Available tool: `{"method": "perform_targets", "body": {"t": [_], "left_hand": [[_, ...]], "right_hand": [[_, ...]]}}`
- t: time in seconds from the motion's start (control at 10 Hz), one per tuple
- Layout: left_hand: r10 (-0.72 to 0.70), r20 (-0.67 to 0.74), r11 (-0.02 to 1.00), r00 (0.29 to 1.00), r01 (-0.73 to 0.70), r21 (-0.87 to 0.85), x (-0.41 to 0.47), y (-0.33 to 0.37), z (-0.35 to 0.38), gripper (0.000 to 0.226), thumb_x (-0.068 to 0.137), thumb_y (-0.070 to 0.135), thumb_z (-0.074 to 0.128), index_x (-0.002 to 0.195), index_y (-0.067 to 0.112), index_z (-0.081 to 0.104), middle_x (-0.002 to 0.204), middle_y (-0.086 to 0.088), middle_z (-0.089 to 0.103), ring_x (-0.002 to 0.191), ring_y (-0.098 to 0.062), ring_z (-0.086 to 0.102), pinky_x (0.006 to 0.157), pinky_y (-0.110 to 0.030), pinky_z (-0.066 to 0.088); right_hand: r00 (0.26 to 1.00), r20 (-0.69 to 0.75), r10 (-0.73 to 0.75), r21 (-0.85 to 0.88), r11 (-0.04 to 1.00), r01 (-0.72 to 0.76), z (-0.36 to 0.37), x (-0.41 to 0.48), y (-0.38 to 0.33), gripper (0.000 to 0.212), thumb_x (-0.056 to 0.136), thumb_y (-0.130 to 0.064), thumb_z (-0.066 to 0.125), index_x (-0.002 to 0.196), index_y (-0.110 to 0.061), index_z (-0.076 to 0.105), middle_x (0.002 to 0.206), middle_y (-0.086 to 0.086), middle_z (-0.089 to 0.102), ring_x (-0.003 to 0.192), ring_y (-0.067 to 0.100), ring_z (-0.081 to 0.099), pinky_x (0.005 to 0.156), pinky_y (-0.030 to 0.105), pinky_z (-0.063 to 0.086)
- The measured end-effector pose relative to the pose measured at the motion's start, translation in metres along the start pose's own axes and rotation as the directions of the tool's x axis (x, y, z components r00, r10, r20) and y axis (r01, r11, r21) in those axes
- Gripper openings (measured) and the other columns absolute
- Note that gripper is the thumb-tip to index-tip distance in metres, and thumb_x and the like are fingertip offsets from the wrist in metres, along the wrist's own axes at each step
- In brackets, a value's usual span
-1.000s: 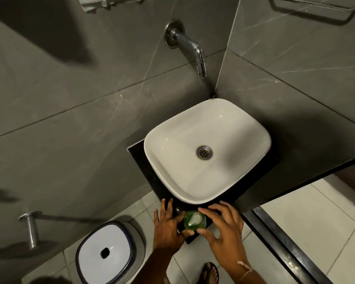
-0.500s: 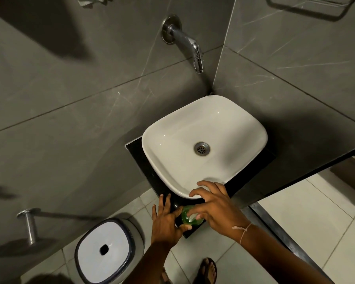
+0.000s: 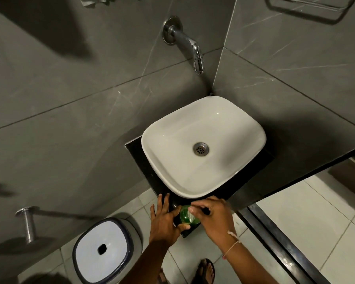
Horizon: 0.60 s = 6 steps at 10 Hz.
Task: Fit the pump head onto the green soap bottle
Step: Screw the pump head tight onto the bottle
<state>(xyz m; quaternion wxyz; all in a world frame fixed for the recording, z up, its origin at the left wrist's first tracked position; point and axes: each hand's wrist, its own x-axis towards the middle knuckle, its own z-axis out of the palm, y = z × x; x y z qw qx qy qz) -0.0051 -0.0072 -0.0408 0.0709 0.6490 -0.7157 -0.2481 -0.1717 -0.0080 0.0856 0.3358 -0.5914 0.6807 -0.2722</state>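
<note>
The green soap bottle (image 3: 186, 216) stands on the near corner of the black counter (image 3: 138, 158), seen from above. My left hand (image 3: 166, 222) cups its left side, thumb against the front of the bottle and fingers spread on the counter. My right hand (image 3: 212, 217) covers the bottle's top from the right, fingers curled over it. The pump head is mostly hidden under those fingers; only a pale bit shows at the bottle's top.
A white basin (image 3: 203, 148) fills the counter just beyond the bottle, with a wall tap (image 3: 194, 50) above it. A white-lidded bin (image 3: 103, 251) stands on the floor at the lower left. A dark threshold strip (image 3: 275, 238) crosses the floor on the right.
My right hand came in from the right and closed over the bottle's top, hiding the white pump head seen before. My left hand stayed on the bottle's side.
</note>
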Motion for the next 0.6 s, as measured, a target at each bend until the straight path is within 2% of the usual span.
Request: {"method": "perform_targets", "body": {"t": [0.1,0.4,0.5,0.6], "left_hand": [[-0.013,-0.012,1.000,1.000,0.013,-0.012,0.001,-0.001,0.001,0.071,0.068,0.066,0.066,0.132,0.043,0.046,0.162,-0.004,0.006,0.141,-0.016,-0.024,0.117,-0.054,-0.003],[-0.002,0.014,1.000,1.000,0.003,-0.029,-0.005,0.003,0.000,0.071,0.069,0.064,0.066,0.133,0.046,0.042,0.162,-0.004,0.004,0.140,-0.016,-0.025,0.116,-0.054,-0.006],[0.014,0.023,1.000,1.000,-0.014,0.009,0.006,0.002,-0.008,0.071,0.069,0.066,0.064,0.133,0.046,0.042,0.162,-0.004,0.003,0.140,-0.017,-0.025,0.116,-0.054,-0.007],[0.069,-0.109,0.998,0.992,-0.070,-0.004,0.021,0.022,-0.072,0.073,0.069,0.070,0.060,0.135,0.047,0.038,0.162,-0.005,0.003,0.141,-0.018,-0.025,0.116,-0.055,-0.006]], "right_hand": [[0.997,0.048,0.061,0.086,0.994,-0.065,0.004,0.002,-0.001,0.014,0.072,-0.031,0.080,0.085,-0.032,0.078,0.083,-0.010,0.069,0.087,0.013,0.064,0.077,0.034,0.055],[0.971,0.232,0.063,0.131,0.987,-0.095,-0.008,0.010,-0.004,0.016,0.073,-0.020,0.081,0.088,-0.022,0.079,0.085,-0.009,0.072,0.083,0.006,0.069,0.080,0.024,0.055],[0.972,0.225,0.065,0.144,0.985,-0.099,-0.009,0.023,-0.008,0.015,0.072,-0.020,0.081,0.087,-0.024,0.079,0.086,-0.010,0.074,0.083,0.005,0.070,0.080,0.024,0.056],[0.992,0.118,-0.055,0.185,0.982,0.032,-0.041,0.024,-0.054,0.015,0.071,-0.025,0.082,0.085,-0.029,0.078,0.084,-0.013,0.073,0.084,0.003,0.069,0.080,0.023,0.056]]}}
